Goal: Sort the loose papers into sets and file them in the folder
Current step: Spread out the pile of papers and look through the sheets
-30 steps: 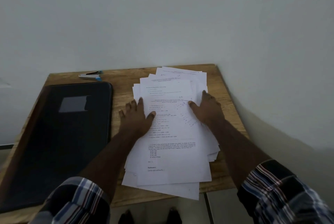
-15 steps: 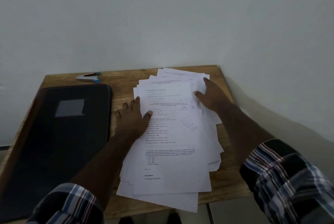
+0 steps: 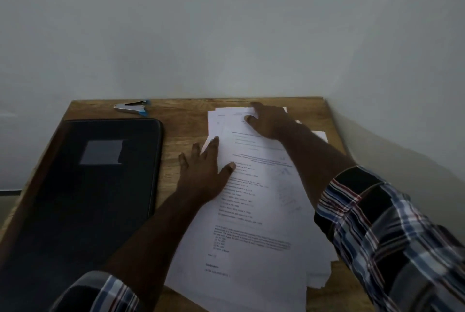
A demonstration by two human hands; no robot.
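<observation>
The right hand (image 3: 270, 122) has slid up to the far edge of the loose papers (image 3: 254, 211), fingers flat and apart, while the left hand (image 3: 205, 173), fingers spread, pins their left side, squaring the stack beside the shut folder (image 3: 83, 198).

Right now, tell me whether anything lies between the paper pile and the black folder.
Nothing visible does. Only bare wooden tabletop separates the loose white papers from the closed black folder; the left hand rests on the pile's left edge.

Dim light here: a plain pale wall (image 3: 226, 34) rises behind a small wooden table (image 3: 183, 120), with another wall (image 3: 415, 85) closing in at the right corner.
</observation>
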